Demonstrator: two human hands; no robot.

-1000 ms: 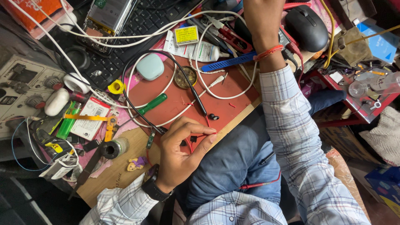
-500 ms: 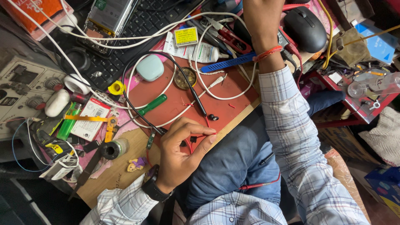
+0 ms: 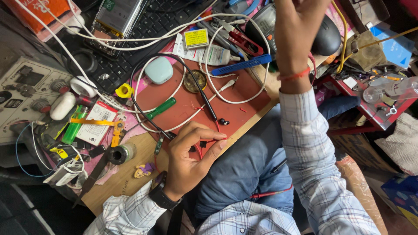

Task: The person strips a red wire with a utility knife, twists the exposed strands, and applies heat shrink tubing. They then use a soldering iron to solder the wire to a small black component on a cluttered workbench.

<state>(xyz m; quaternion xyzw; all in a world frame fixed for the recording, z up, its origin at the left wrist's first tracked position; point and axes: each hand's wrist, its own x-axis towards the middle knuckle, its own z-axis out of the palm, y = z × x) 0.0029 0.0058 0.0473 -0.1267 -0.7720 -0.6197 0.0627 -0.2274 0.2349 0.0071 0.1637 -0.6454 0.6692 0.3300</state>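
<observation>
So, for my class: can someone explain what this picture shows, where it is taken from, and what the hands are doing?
This is one view from a camera worn on a person's head, looking down at their lap and a cluttered workbench. No machine: two bare hands. The left hand pinches a thin red wire at the near edge of a red work mat. The right hand reaches up towards a black mouse. On the mat lie white cables, a green-handled screwdriver and a pale earbud case.

I see a wooden workbench point(image 3: 126, 178) carrying a red mat point(image 3: 244, 93), a black keyboard point(image 3: 130, 56), white cables point(image 3: 174, 93) and a solder spool point(image 3: 118, 153).
</observation>
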